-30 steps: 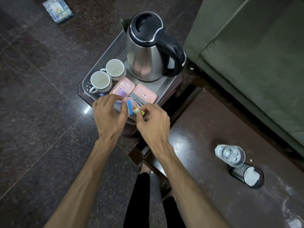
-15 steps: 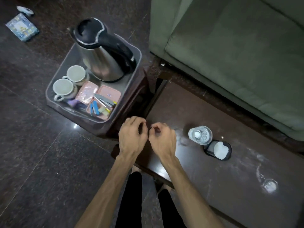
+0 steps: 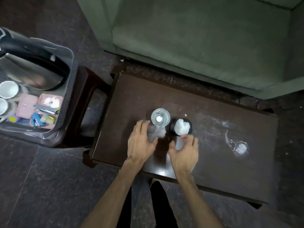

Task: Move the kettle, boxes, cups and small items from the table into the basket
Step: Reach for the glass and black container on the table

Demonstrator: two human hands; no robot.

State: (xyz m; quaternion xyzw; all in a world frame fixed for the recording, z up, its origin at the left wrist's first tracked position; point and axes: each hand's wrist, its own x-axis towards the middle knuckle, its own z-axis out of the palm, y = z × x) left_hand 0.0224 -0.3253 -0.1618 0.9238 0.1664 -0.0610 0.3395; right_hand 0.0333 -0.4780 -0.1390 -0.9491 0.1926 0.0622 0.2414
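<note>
A clear plastic basket [image 3: 69, 66] at the left sits on a dark stool [image 3: 85, 102]. It holds the steel kettle [image 3: 31, 69] with a black handle, two white cups [image 3: 8, 89], pink boxes [image 3: 26, 105], a stapler [image 3: 46, 110] and small blue and yellow items [image 3: 37, 120]. On the dark table [image 3: 213, 145] stand a clear water bottle [image 3: 160, 117] and a black mesh holder [image 3: 181, 127] with white tissue. My left hand [image 3: 142, 142] is open beside the bottle, fingers at its left side. My right hand [image 3: 185, 151] is open just below the holder. Both hands are empty.
A green sofa [image 3: 197, 38] runs along the far side of the table. A wet glare patch [image 3: 238, 146] marks the table top to the right. Dark stone floor [image 3: 41, 186] lies to the left and below, and my legs [image 3: 158, 204] show at the table's near edge.
Both hands left the basket and moved right over the table to the bottle and the mesh holder, opening from curled. The view swung right, pushing the basket to the left edge.
</note>
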